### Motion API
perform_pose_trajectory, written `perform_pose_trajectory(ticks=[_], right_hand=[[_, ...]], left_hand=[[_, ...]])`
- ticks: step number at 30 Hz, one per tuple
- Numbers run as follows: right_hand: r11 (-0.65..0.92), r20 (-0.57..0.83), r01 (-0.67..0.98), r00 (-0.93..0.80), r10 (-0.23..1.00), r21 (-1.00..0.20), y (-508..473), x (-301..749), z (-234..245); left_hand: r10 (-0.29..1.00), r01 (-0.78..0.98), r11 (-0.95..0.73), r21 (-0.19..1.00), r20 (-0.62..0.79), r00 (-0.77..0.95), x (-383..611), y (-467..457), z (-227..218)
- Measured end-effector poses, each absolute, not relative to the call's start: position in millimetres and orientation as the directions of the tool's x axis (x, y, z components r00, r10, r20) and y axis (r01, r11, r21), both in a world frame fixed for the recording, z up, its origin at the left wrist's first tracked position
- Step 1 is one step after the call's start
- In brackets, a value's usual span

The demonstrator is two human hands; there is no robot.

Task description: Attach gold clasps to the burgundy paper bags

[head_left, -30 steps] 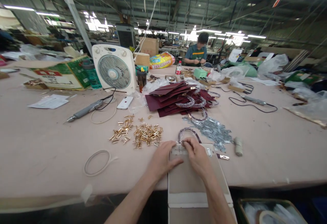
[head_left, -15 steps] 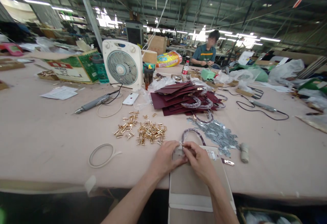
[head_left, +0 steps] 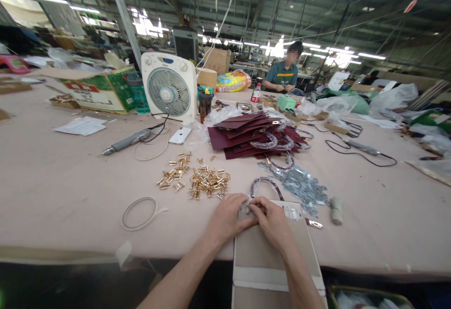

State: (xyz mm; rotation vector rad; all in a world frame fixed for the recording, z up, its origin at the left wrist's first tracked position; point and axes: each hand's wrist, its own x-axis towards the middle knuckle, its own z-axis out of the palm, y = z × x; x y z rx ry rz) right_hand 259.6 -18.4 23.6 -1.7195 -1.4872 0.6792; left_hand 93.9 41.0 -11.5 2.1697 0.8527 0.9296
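Note:
A beige bag panel (head_left: 264, 258) lies in front of me, hanging over the table's front edge. Past its top end curves a dark purple handle (head_left: 267, 180) in clear wrap. My left hand (head_left: 228, 219) grips the panel's upper left corner, thumb pointing inward. Close beside it, my right hand (head_left: 270, 219) is closed in a pinch near the handle's left end; whatever sits between those fingertips is too small to make out. A small metal plate (head_left: 294, 213) shows on the panel's upper right. Gold fittings (head_left: 209, 182) and grey metal strips (head_left: 303, 188) are heaped beyond my hands.
Burgundy panels with handles (head_left: 243, 135) are piled farther back. A fan (head_left: 169, 88), a phone (head_left: 180, 135) and an electric screwdriver (head_left: 128, 142) stand or lie left. Right are a taped roll (head_left: 337, 211) and another screwdriver (head_left: 362, 146). A person (head_left: 282, 74) sits across the table.
My right fingertips have shifted slightly down and left, uncovering a bit more around the handle's end. My left hand stays nearly in place on the panel.

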Motion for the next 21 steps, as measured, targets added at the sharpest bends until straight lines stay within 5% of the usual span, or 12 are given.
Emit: perform_pose_trajectory(ticks=[13, 21], right_hand=[[-0.051, 0.149, 0.736, 0.204, 0.968, -0.675, -9.5, 252.3, 15.3], [0.029, 0.301, 0.658, 0.305, 0.904, -0.753, -25.5, 239.1, 15.4]], left_hand=[[0.743, 0.312, -0.602, 0.736, 0.373, 0.555, 93.2, 41.0, -9.2], [0.730, 0.346, -0.645, 0.682, 0.414, 0.544, 94.4, 43.9, -19.4]])
